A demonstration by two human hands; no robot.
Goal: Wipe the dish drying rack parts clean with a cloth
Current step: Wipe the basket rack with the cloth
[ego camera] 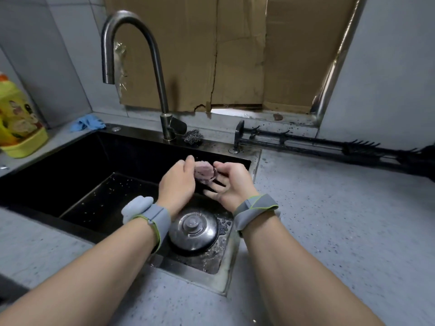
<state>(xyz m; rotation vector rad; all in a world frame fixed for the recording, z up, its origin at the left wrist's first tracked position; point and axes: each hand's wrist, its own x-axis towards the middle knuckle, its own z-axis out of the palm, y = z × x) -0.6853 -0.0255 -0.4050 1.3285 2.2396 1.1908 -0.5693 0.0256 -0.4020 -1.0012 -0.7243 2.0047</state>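
Over the black sink (70, 175), my left hand (176, 184) grips a small pinkish-purple cloth (202, 172). My right hand (228, 184) holds a small thin metal hook-like part (214, 174) pressed against the cloth; most of that part is hidden by my fingers. Both wrists wear grey bands. A long black rack rail (306, 144) with hooks and prongs lies along the back of the counter at the right.
A curved steel faucet (150, 67) stands behind the sink, a steel scourer (193, 137) beside its base. A round metal lid (194, 228) lies in the sink below my hands. A yellow detergent bottle (16, 114) and blue cloth (88, 122) sit left. Speckled grey counter (329, 220) extends right.
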